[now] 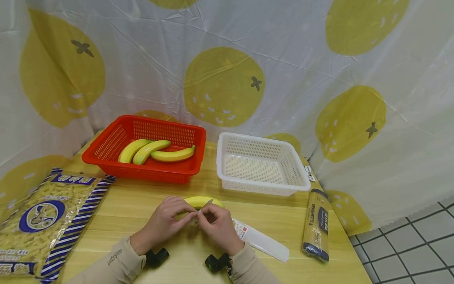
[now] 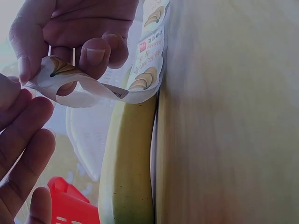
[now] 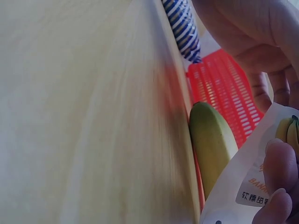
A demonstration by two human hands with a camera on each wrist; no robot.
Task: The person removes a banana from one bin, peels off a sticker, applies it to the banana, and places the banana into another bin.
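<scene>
Landmark: red basket (image 1: 145,148).

- Table (image 1: 142,205): wooden; carries all items.
- Pasta bag (image 1: 39,225): left-front of red basket.
- Red basket: holds three bananas (image 1: 156,151); none shows label in head view.
- White basket (image 1: 260,163): right of red basket; nothing visible inside.
- Spaghetti pack (image 1: 317,225): far right-front of red basket.
- Banana (image 1: 200,202): on table, in front of red basket.
- Left hand (image 1: 164,223): fingers curled over banana.
- Right hand (image 1: 220,225): fingertips pinch label (image 2: 93,91).
- Label: one end stuck to banana, other end lifted.
- Judgement: label work midway; banana not yet in either basket.
</scene>
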